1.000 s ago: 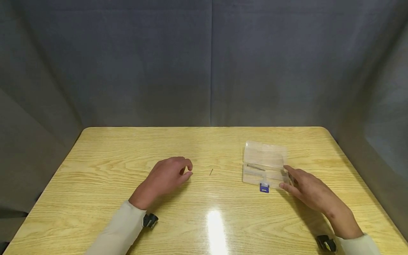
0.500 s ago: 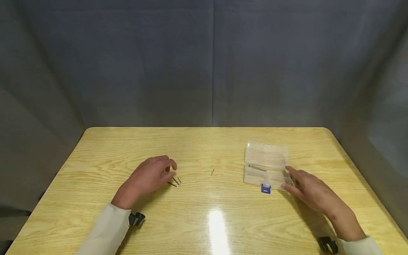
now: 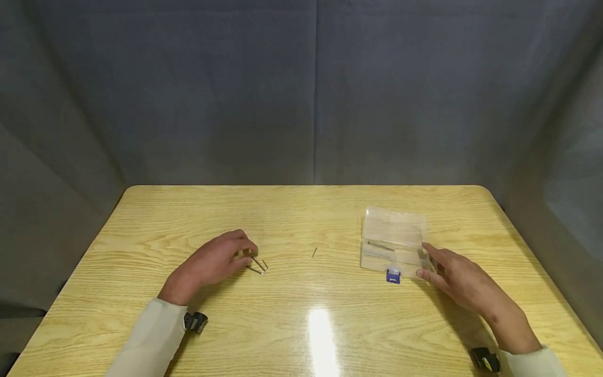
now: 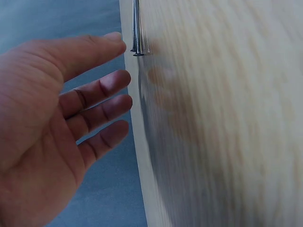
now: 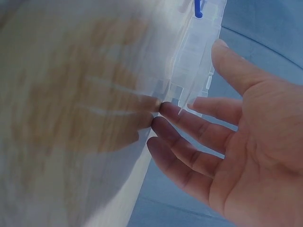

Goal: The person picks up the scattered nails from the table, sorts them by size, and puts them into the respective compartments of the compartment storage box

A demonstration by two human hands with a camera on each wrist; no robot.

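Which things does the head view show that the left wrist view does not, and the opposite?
Only the head view: the right hand, the open clear box with its blue latch, and a lone nail on the table.
Only the left wrist view: the palm side of the left hand.
Both: the left hand itself, the group of nails close to it, the table and the grey-blue cloth.

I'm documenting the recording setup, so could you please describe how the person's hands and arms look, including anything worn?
The left hand and right hand are gloveless. The left sleeve and right sleeve are plain and off-white. A blocky black device sits on the left; a similar black unit on the right shows a small yellowish mark.
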